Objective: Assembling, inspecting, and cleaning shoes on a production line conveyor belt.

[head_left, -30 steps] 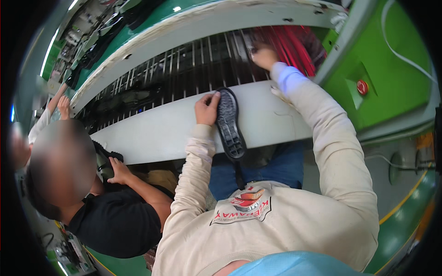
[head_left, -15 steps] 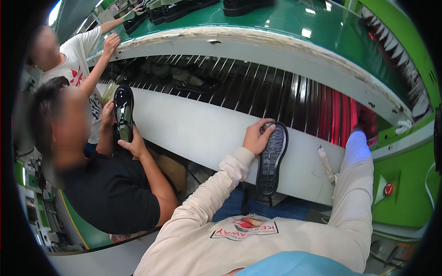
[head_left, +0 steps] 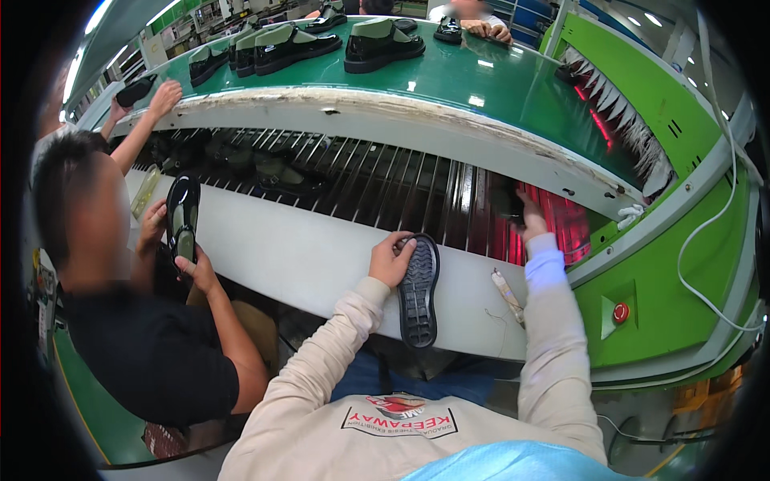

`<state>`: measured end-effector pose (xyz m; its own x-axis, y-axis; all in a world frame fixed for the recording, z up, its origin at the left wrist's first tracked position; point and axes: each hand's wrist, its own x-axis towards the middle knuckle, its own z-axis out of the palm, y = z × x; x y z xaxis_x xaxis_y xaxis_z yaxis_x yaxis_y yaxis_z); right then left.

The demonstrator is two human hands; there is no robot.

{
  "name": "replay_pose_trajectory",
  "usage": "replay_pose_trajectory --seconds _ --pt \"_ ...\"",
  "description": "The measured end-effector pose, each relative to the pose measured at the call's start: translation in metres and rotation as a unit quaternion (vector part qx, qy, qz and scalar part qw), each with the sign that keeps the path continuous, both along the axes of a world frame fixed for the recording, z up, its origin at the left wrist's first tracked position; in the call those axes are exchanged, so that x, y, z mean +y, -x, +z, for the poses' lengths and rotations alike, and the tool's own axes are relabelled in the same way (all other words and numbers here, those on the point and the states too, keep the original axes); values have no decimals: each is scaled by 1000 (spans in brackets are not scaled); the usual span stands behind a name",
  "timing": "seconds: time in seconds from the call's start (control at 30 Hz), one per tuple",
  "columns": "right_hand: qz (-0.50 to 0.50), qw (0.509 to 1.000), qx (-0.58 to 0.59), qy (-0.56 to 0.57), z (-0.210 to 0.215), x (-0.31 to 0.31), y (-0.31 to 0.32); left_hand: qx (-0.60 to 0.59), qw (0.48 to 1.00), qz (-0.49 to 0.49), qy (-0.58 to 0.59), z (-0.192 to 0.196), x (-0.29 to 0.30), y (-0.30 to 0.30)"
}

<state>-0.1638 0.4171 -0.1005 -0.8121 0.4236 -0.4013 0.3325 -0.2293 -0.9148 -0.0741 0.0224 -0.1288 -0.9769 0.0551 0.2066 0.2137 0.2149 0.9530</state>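
A black shoe sole (head_left: 418, 295) with a ridged tread stands nearly upright at the front edge of the white ledge. My left hand (head_left: 391, 258) is closed on its upper left edge, thumb on the tread side. Over the rollers, in the red glow, my right hand (head_left: 530, 218) is stretched forward, its fingers curled at a dark, blurred object (head_left: 507, 200) whose kind I cannot make out. Near my right forearm lies a narrow pale tube-like item (head_left: 507, 293) on the ledge.
Shoes in dark green and black (head_left: 277, 175) sit on the roller conveyor (head_left: 393, 180). More black shoes (head_left: 377, 46) stand on the green upper belt (head_left: 457, 76). A co-worker at left holds a glossy black shoe (head_left: 184, 212). The green machine housing (head_left: 642, 280) carries a red button (head_left: 621, 313).
My view has swung right and up. My right hand has drawn back out of the red-lit opening, with a dark object at its fingers. My left hand still grips the sole.
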Motion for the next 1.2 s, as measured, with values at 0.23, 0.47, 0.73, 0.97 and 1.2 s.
replay_pose_trajectory --seconds 0.23,0.47,0.73,0.97,1.2 --pt "94 929 179 309 61 -130 -208 91 993 15 -71 52 29 -7" --pt "179 905 264 281 68 -152 -295 72 898 -289 -324 203 70 -60" --pt "127 894 319 -289 22 -153 -317 57 947 -303 -89 157 108 -68" --pt "21 890 306 -338 -3 -186 -301 -13 943 -318 -100 155 101 -65" --pt "32 873 310 -376 0 -184 -302 -37 958 -274 -74 101 50 9"
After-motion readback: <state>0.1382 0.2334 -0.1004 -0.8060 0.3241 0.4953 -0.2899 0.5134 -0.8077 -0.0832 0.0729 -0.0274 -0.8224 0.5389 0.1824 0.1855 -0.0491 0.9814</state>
